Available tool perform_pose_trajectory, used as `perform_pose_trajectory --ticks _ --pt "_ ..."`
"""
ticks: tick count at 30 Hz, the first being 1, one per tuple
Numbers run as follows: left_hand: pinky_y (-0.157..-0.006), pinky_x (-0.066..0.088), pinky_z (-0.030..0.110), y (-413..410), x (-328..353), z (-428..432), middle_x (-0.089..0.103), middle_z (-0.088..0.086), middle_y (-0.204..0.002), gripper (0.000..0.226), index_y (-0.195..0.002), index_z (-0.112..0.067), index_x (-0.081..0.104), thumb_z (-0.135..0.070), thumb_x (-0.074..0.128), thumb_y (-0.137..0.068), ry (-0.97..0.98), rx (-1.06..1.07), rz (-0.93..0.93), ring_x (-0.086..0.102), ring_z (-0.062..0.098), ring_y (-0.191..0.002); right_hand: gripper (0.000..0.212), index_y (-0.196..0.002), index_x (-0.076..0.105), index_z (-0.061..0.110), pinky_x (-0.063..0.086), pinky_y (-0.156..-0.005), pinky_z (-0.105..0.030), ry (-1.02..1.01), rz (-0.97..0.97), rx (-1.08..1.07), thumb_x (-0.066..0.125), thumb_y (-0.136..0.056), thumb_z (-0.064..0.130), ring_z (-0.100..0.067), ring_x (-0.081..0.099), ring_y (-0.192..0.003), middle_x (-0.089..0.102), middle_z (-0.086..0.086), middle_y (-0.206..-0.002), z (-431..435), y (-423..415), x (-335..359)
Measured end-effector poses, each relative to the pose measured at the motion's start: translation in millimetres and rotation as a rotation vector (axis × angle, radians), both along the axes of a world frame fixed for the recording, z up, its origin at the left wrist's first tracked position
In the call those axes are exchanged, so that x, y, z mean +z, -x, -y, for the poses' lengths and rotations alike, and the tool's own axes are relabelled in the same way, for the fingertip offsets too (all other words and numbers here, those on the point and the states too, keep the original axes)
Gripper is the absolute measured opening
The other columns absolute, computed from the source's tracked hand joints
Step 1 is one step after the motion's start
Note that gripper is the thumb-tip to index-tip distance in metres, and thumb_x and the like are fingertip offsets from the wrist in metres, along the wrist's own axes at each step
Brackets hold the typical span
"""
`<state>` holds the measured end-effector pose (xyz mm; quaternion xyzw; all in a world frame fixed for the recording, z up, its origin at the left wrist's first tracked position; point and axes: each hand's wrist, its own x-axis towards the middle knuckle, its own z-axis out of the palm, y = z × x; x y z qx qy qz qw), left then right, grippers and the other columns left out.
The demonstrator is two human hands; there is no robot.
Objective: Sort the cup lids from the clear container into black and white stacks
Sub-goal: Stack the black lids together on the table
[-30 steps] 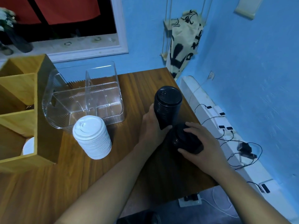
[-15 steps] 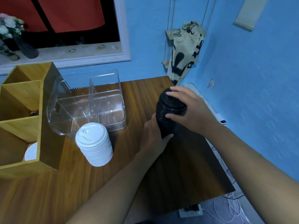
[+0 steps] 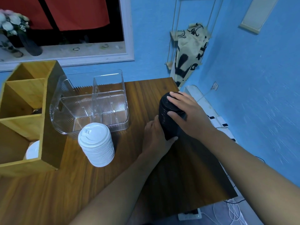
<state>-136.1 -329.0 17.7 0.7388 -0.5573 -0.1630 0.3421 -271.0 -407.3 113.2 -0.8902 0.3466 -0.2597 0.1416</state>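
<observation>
A tall stack of black lids (image 3: 168, 117) stands on the wooden table (image 3: 100, 184) near its right edge. My left hand (image 3: 155, 137) grips the stack low down from the left, thumb curled round its base. My right hand (image 3: 188, 114) covers the stack's top, fingers across the uppermost lid and thumb on the side. A stack of white lids (image 3: 96, 143) stands to the left in front of the clear container (image 3: 90, 108), which holds no lids that I can see.
A wooden compartment organiser (image 3: 27, 114) stands at the left, with something white (image 3: 33, 150) in its lower compartment. The table's right edge lies close to the black stack. Power strips and cables (image 3: 217, 120) lie on the floor beyond it.
My right hand lifted a small batch of black lids off the table and set it on top of the black stack. The stack now stands taller. My left hand stayed at the base.
</observation>
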Motion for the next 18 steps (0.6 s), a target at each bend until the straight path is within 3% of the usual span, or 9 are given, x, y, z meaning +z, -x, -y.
perform_pose_trajectory --ticks 4,10,14,18 --pt "-0.107 0.042 0.031 1 5 -1 0.053 -0.011 -0.138 0.097 -0.143 -0.031 0.033 -0.052 0.09 -0.068 0.008 0.01 0.011 0.046 0.01 -0.129 0.053 -0.146 0.048 0.028 0.033 -0.115 -0.054 -0.041 0.04 -0.016 0.049 -0.098 0.052 -0.014 0.029 -0.147 0.041 0.012 -0.155 -2 -2 1" --pt "-0.099 0.042 0.03 -5 13 -15 0.052 -0.006 -0.138 0.094 -0.142 -0.032 0.032 -0.045 0.091 -0.071 -0.034 -0.006 -0.044 0.045 0.012 -0.128 0.071 -0.149 0.041 0.031 0.036 -0.115 -0.048 -0.067 -0.002 0.014 0.073 -0.087 0.042 -0.012 0.031 -0.144 0.035 0.014 -0.156 -13 1 14" --pt "-0.1 0.047 0.035 -13 22 -36 0.051 -0.009 -0.139 0.096 -0.144 -0.035 0.027 -0.046 0.09 -0.072 -0.033 -0.019 -0.07 0.044 0.01 -0.128 0.071 -0.145 0.044 0.032 0.037 -0.115 -0.044 -0.05 0.018 0.037 0.077 -0.083 0.041 -0.01 0.034 -0.141 0.038 0.015 -0.154 -31 -6 28" --pt "-0.097 0.046 0.031 -19 48 -54 0.052 -0.014 -0.137 0.094 -0.144 -0.034 0.032 -0.04 0.091 -0.072 0.043 -0.001 -0.105 0.045 0.009 -0.126 0.067 -0.139 0.05 0.03 0.038 -0.113 -0.04 0.029 0.06 0.083 0.079 -0.079 0.041 -0.012 0.038 -0.139 0.043 0.015 -0.151 -50 -16 56"
